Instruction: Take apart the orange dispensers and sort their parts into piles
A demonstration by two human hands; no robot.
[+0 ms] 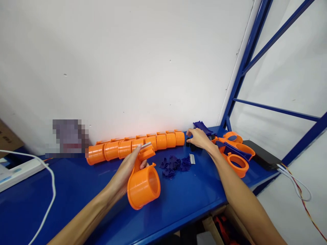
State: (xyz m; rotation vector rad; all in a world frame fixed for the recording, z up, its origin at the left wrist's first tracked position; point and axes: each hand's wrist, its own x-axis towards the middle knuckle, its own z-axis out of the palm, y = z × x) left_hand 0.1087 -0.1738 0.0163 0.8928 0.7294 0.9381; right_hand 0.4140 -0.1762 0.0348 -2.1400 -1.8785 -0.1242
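My left hand (130, 166) is wrapped around the handle of an orange plastic part with a round, open cup (143, 188) at its lower end. A pale grey strip (146, 145) sits at the handle's top, by my thumb. My right hand (198, 137) reaches to the back of the bench, fingers bent together over small black parts (193, 147); what lies between the fingertips is mostly hidden. Small dark blue plastic pieces (172, 164) lie in a loose pile between the hands. Beside them stands a small grey-white piece (192, 159).
A row of orange cups (119, 149) lines the wall on the blue bench (189, 194). Orange ring parts (237, 163) and a black box (262, 154) stand right. A dark blue part (201, 128) lies behind my right hand. A white cable (52, 183) runs left; a cardboard box (213, 228) sits below.
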